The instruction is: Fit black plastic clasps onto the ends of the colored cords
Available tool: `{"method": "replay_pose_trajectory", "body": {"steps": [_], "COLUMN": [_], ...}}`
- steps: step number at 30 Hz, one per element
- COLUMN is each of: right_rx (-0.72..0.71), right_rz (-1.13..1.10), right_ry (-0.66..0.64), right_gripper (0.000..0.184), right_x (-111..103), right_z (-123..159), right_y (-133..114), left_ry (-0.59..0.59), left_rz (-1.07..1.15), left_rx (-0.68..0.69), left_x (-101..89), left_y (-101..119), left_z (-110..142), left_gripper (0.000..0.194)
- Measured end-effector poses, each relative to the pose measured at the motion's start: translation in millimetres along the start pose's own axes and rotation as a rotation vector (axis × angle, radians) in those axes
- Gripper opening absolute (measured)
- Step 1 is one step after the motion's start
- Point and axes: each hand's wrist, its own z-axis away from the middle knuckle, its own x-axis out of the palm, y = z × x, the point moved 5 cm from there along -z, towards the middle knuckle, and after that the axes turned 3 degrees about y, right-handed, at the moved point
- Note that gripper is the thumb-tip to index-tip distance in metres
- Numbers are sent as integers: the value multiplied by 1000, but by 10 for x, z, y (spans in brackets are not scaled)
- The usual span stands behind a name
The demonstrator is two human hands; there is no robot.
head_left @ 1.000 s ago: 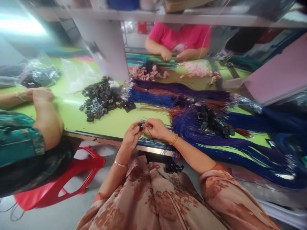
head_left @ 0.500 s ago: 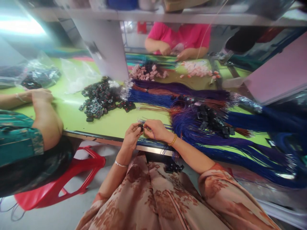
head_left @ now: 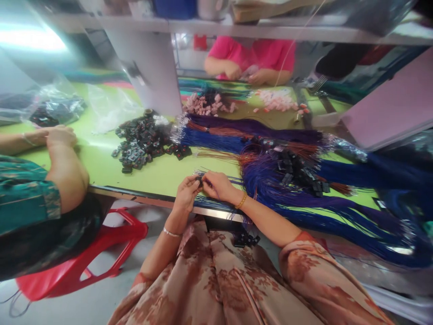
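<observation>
Between my two hands, over the front edge of the green table (head_left: 98, 174), is a small black connector housing (head_left: 199, 181). My left hand (head_left: 186, 192) pinches it from the left side. Close against its right side, my right hand (head_left: 218, 186) has its fingers pinched on a thin wire, whose tip is hidden by the fingers. Blue and purple wires (head_left: 260, 180) spread out right of my hands. Beyond my left hand lies a heap of black connector housings (head_left: 142, 142). More black housings (head_left: 245, 239) hang below the table edge by my lap.
At the left, a co-worker's arms (head_left: 62, 149) rest on the table, with a red stool (head_left: 125, 234) below. Across the table a person in pink (head_left: 250, 58) works by pink connector pieces (head_left: 206, 104). Wire bundles (head_left: 216, 139) and clustered black housings (head_left: 301, 174) lie at the right. A shelf (head_left: 216, 28) crosses above.
My hands stay together at the same spot, with the right fingers slightly shifted and closer over the black housing. The whole view has moved a little.
</observation>
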Motion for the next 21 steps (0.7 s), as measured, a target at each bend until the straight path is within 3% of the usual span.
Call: {"method": "replay_pose_trajectory", "body": {"steps": [3,6,10,14,21], "right_rx": [-17,-5,257,386,243], "right_rz": [-7,-37,151,334,475], "right_ry": [-62,-114,-65,-141,-164], "right_gripper": [13,15,21,23,25], "right_x": [-55,-221,-393,-255,-147], "right_z": [-48,-205,-484,-627,-656], "right_y": [7,172,640,898,865], "left_ry": [3,1,-4,-14,-1], "left_rz": [-17,-7,-3,-16,-27], "left_rx": [-1,-11,-8,-14,-38], "left_x": [-8,-22,-36,-36,-30], "left_y": [-10,-17,-22,-22,3], "left_z": [-1,-7,-19,-15,6], "left_gripper": [28,29,30,32,32]}}
